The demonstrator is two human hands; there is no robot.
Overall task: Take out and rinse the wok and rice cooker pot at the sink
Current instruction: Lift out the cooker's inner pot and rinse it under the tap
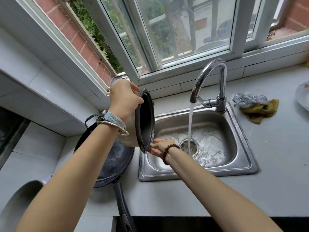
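Observation:
The rice cooker pot (145, 119), metal outside and dark inside, is tipped on its side over the left edge of the steel sink (240, 148), its mouth facing right. My left hand (124, 96) grips its upper rim. My right hand (160, 145) holds the lower rim from beneath. The dark wok (115, 163) lies on the counter left of the sink, under the pot, its black handle (123, 206) pointing toward me. Water runs from the chrome faucet (215, 84) into the drain (189, 145).
A grey cloth (249, 98) and a yellow-green rag (259, 111) lie right of the faucet. A white plate edge (303, 96) shows at far right. A round metal lid or bowl (20, 203) sits at bottom left. The window frame stands behind the sink.

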